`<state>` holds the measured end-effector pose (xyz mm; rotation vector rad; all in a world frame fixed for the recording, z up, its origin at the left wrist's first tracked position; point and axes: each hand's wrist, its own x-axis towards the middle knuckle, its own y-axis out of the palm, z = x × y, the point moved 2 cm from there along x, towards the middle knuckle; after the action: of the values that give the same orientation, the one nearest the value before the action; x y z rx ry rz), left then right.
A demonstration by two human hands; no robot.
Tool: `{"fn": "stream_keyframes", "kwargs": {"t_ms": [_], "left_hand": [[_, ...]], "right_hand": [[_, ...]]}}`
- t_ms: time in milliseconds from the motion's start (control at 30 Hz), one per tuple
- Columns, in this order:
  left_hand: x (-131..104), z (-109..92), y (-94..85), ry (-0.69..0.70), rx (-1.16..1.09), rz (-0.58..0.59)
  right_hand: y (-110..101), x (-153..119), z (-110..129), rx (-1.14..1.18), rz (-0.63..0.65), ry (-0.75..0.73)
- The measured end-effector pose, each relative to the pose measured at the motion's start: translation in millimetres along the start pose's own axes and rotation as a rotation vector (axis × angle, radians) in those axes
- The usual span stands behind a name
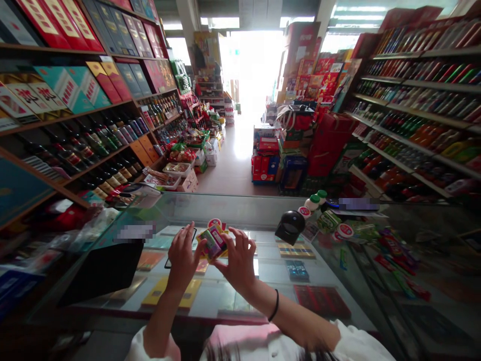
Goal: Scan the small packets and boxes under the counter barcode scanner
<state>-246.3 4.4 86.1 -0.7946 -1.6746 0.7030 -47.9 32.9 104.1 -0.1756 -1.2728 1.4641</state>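
Above the glass counter point(240, 301), a small colourful box point(215, 241) in purple, green and yellow is held up between my two hands. My right hand point(240, 258) grips its right side, thumb below and fingertips above. At the left edge, the thumb of my left hand point(183, 253) presses on the box, while the other fingers point upward. Yellow parts show around the box; whether it is one pack or a few together I cannot tell. Just behind it sits a round red-and-white tub point(215, 223). A thin black-edged object point(168, 263) lies partly hidden behind my left hand.
A black rounded device point(290, 226) stands on the counter, with white green-capped bottles point(312, 202) and candy packs point(398, 248) to its right. A dark flat panel point(103, 271) lies at left. Bottle shelves point(424, 105) line the right; boxed goods point(71, 85) fill the left shelves.
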Motion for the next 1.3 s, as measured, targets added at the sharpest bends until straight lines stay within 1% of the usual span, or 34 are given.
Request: {"fn": "stream_keyframes", "kwargs": {"t_ms": [200,333,500,633,733,800,867,967,1100,1200,1300], "left_hand": [[-6,-5,-5.2,-0.014,-0.03,-0.003],[-6,-11,-12.5,-0.004,0.023,0.012],[-4,-19,-19.1,0.041,0.062,0.002],[-1,-29,-25.3,0.055,0.068,-0.017],[4,-44,-31.6,0.07,0.062,-0.016],[6,-58,-34.4,0.106,0.048,-0.016],[8,-77,-33.9,0.151,0.018,-0.005],[8,-111,-24.2,0.21,-0.058,0.04],[2,-163,3.8,0.291,-0.151,0.092],[-4,-202,31.2,0.355,-0.202,0.133],[-9,-242,59.7,0.405,-0.244,0.181]], "right_hand": [[-2,-4,-8,-0.001,0.007,0.015],[-1,-6,-15,-0.017,0.002,0.022],[-5,-6,-21,-0.032,-0.021,0.025],[-13,-4,-24,-0.011,-0.042,0.032],[-27,-7,-32,0.016,-0.052,0.042],[-40,-13,-43,0.018,-0.048,0.041],[-54,-24,-60,-0.008,-0.046,0.053],[-74,-45,-95,-0.078,-0.08,0.111],[-100,-78,-152,-0.236,-0.107,0.293],[-121,-102,-195,-0.33,-0.131,0.418],[-140,-119,-234,-0.427,-0.142,0.491]]}}
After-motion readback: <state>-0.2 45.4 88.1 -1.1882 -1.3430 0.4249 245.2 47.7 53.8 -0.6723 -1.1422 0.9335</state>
